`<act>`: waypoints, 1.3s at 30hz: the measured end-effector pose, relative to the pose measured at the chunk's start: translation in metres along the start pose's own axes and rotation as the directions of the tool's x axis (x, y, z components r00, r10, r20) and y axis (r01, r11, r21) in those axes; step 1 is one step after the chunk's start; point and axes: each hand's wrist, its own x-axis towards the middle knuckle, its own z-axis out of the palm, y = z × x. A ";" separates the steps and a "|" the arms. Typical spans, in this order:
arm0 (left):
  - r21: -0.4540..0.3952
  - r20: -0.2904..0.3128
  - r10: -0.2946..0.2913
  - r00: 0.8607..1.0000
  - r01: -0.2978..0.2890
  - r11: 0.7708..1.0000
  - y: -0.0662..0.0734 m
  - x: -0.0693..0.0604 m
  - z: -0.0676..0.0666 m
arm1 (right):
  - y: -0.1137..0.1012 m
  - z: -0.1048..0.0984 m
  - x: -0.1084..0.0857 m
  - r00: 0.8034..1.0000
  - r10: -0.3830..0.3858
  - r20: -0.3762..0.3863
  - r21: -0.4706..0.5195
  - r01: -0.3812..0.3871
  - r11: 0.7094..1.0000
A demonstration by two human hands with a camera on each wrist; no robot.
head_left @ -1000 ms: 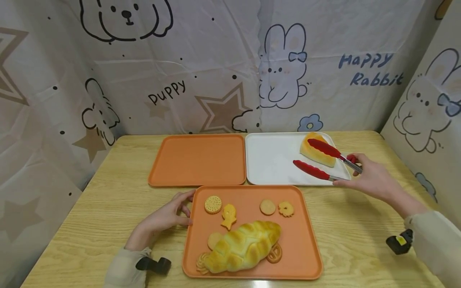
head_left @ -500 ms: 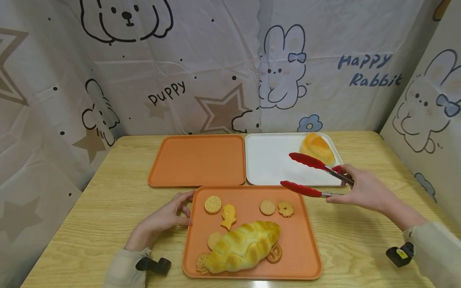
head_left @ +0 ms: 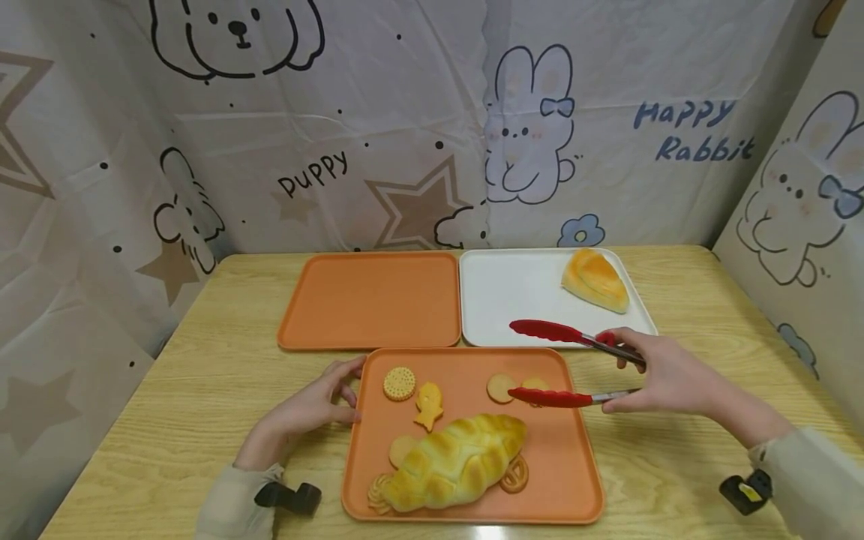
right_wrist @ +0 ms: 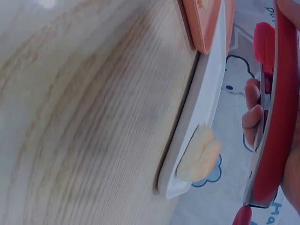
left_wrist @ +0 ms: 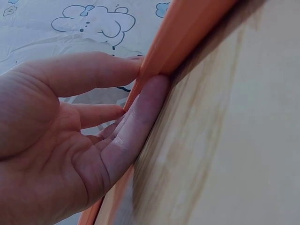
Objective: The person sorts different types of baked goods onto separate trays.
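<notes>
Red-tipped tongs (head_left: 553, 398), spread apart, are held in my right hand (head_left: 682, 375); the lower tip is over the front orange tray (head_left: 574, 480), partly covering a flower-shaped cookie (head_left: 535, 382), and the upper tip is over the white tray's front edge. In the right wrist view, fingers (right_wrist: 251, 112) curl round the tongs' handle (right_wrist: 281, 117). My left hand (head_left: 304, 409) grips the front tray's left rim, thumb and fingertips against it in the left wrist view (left_wrist: 70, 122). A braided bread (head_left: 459, 461) lies among several cookies (head_left: 399, 383) on this tray.
Behind the front tray, a second orange tray (head_left: 371, 300) stands at left beside a white tray (head_left: 506, 296), which carries a wedge-shaped bread (head_left: 594, 281) at its right end. Printed cloth (head_left: 405, 112) hangs behind and beside the wooden table (head_left: 223, 360).
My right hand has moved the spread tongs left and toward the front, away from the wedge-shaped bread, which stays on the white tray. My left hand has not moved.
</notes>
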 end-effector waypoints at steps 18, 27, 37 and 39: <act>0.014 -0.002 -0.007 1.000 0.007 1.000 0.000 0.000 -0.001 | -0.028 0.015 -0.001 0.961 -0.233 0.150 0.110 0.218 0.970; 0.037 -0.001 0.017 1.000 -0.017 0.999 -0.001 0.000 -0.001 | -0.039 0.025 0.000 0.931 -0.324 0.168 0.071 0.316 0.946; 0.013 0.005 0.016 1.000 -0.016 1.000 0.000 0.000 -0.001 | -0.047 0.038 0.004 0.912 -0.378 0.157 0.075 0.371 0.926; 0.004 0.007 0.013 1.000 -0.013 1.000 0.000 0.000 -0.001 | -0.048 0.042 0.004 0.907 -0.395 0.145 0.076 0.387 0.919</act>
